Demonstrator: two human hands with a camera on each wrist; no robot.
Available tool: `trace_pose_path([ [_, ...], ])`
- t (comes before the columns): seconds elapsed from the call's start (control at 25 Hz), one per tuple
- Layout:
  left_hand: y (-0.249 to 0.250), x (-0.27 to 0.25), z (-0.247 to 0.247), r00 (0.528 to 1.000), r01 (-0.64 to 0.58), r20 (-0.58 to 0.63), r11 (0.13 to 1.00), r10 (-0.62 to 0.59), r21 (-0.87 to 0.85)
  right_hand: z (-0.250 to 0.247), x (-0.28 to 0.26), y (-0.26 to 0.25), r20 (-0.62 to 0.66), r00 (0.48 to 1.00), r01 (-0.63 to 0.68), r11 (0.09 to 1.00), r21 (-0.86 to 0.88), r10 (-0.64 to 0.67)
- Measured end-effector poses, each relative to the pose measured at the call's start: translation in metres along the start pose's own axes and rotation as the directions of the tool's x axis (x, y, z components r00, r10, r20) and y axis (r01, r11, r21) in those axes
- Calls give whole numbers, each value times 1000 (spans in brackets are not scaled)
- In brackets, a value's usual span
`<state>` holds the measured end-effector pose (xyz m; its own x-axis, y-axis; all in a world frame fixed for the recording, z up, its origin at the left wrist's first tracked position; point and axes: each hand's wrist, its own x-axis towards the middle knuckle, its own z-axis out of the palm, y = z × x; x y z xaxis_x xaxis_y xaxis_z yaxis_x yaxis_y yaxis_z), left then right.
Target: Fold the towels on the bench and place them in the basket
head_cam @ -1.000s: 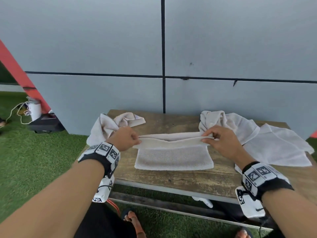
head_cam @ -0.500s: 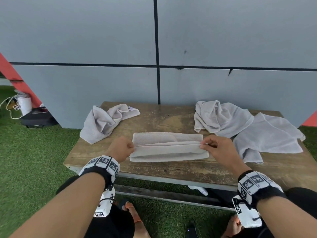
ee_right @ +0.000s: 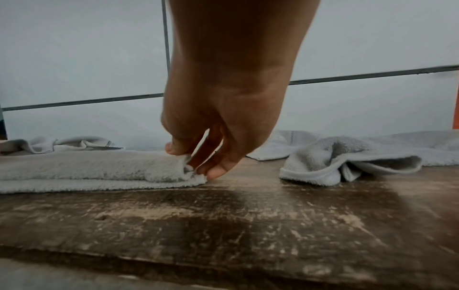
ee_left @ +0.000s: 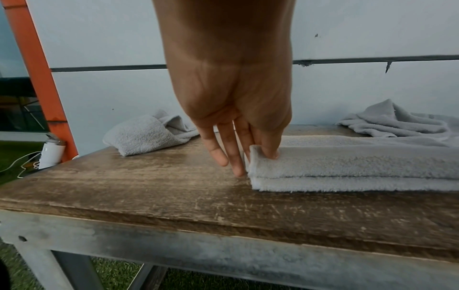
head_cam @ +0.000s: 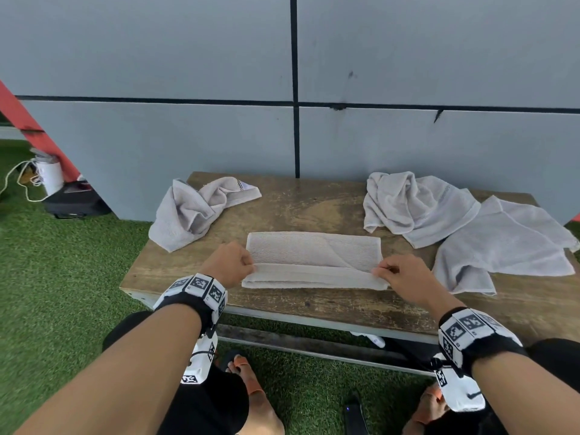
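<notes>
A pale grey towel (head_cam: 314, 259) lies folded lengthwise in the middle of the wooden bench (head_cam: 314, 211). My left hand (head_cam: 232, 262) pinches the left end of its upper layer (ee_left: 263, 155) between thumb and fingers. At the right end my right hand (head_cam: 401, 276) pinches the folded corner (ee_right: 186, 166). The upper layer lies short of the near edge, so a strip of the lower layer (head_cam: 314, 282) shows. No basket is in view.
A crumpled towel (head_cam: 194, 211) lies at the bench's back left. Two more loose towels (head_cam: 417, 205) (head_cam: 505, 246) lie at the back right. A grey wall stands right behind the bench. Green turf, a white canister (head_cam: 50, 174) and a cable lie to the left.
Both hands have brought the towel's far edge toward me and laid it down on the near half. The towel now lies flat in two layers.
</notes>
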<state>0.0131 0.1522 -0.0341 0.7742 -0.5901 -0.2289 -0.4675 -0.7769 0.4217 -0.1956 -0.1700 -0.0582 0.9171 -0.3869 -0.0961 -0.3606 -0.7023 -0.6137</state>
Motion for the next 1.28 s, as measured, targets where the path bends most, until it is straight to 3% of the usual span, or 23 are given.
trace_pose_path([
  [0.28, -9, 9, 0, 999, -6, 38, 1000, 6, 0, -16, -15, 10, 76, 996, 43, 984, 172, -57],
  [0.4, -8, 9, 0, 999, -25, 45, 1000, 24, 9, -10, -19, 18, 59, 996, 59, 990, 125, -67],
  [0.56, -7, 9, 0, 999, -24, 49, 999, 22, 26, -5, -18, 14, -59, 995, 83, 988, 133, -76],
  [0.84, -6, 7, 0, 998, -22, 60, 999, 20, 33, -2, -8, 3, 37, 999, 18, 994, 104, -22],
  [1.12, -9, 6, -1, 997, -26, 74, 999, 24, 26, 2, -3, -2, 3, 997, -83, 995, 55, 83],
  [1.28, -10, 5, -2, 995, -42, 88, 999, 39, 32, 6, -4, -2, 7, 998, -56, 998, 5, 56],
])
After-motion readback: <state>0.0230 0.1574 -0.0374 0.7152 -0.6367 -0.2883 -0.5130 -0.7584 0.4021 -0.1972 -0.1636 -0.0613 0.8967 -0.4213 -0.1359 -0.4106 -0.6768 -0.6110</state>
